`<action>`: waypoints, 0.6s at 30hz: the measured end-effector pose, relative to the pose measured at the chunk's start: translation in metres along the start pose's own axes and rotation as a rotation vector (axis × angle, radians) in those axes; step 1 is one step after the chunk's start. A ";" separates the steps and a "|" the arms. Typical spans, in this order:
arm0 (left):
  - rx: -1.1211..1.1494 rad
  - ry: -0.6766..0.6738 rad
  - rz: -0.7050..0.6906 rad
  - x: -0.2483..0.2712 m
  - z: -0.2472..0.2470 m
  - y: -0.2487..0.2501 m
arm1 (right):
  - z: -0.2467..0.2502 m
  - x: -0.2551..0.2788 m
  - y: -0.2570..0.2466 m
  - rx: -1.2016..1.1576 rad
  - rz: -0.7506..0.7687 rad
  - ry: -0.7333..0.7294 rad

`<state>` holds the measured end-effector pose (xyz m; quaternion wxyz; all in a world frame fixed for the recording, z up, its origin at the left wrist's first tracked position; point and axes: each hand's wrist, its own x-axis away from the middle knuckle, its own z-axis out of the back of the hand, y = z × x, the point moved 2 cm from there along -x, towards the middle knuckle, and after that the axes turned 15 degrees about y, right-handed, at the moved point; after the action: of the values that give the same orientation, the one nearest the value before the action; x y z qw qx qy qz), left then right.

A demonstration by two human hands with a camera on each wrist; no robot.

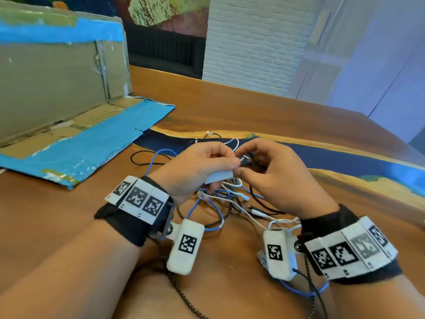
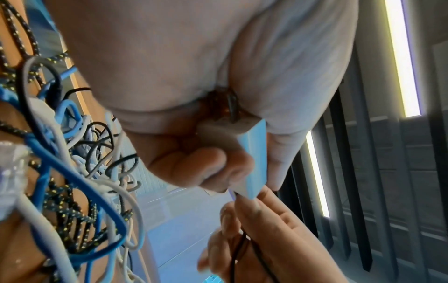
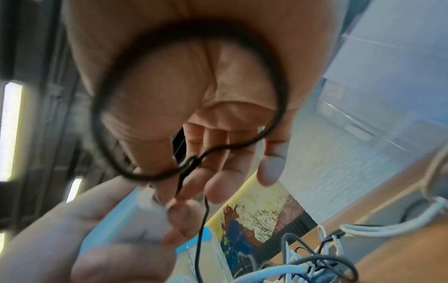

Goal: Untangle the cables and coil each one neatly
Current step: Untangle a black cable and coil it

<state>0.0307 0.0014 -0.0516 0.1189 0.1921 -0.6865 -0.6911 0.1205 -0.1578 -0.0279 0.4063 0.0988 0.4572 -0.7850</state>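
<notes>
Head view shows both hands raised just above a polished brown wooden tabletop with a dark blue resin band running across it. The left hand has its fingers curled round a small white rectangular charger block, whose lower edge shows below the thumb. From the left wrist view the same block is gripped between thumb and curled fingers, with metal prongs showing at its near end. The right hand meets the left at the block's far end, its fingers narrowed in a pinch on the plug of a thin black cable. In the right wrist view that thin black cable loops across the palm and crosses itself beside the right fingers; the picture is blurred, so whether the plug sits inside the block I cannot tell.

Below and between the hands lies a tangle of cables on the tabletop, touching and crossing one another: a blue cord, thin white leads, and a black braided cord with yellow flecks that trails toward the near edge. Wristbands with black-and-white square markers sit on both wrists. To the left stands an opened brown cardboard box with blue tape, well apart from the tangle.
</notes>
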 end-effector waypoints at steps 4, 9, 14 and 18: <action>-0.031 0.083 -0.038 -0.003 0.000 -0.002 | 0.014 0.010 0.022 -0.320 -0.202 0.003; -0.084 0.146 -0.097 -0.006 0.002 -0.003 | 0.023 0.016 0.040 -0.923 -0.447 0.155; -0.082 0.028 -0.036 0.003 -0.017 -0.010 | 0.013 0.028 0.034 -1.062 -0.430 0.154; 0.260 0.088 0.005 0.004 -0.017 -0.004 | 0.016 0.028 0.035 -1.033 -0.393 0.231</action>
<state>0.0346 -0.0157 -0.0553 0.1248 0.2341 -0.7650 -0.5869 0.1315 -0.1945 -0.0560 0.1953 -0.1148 0.8332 -0.5044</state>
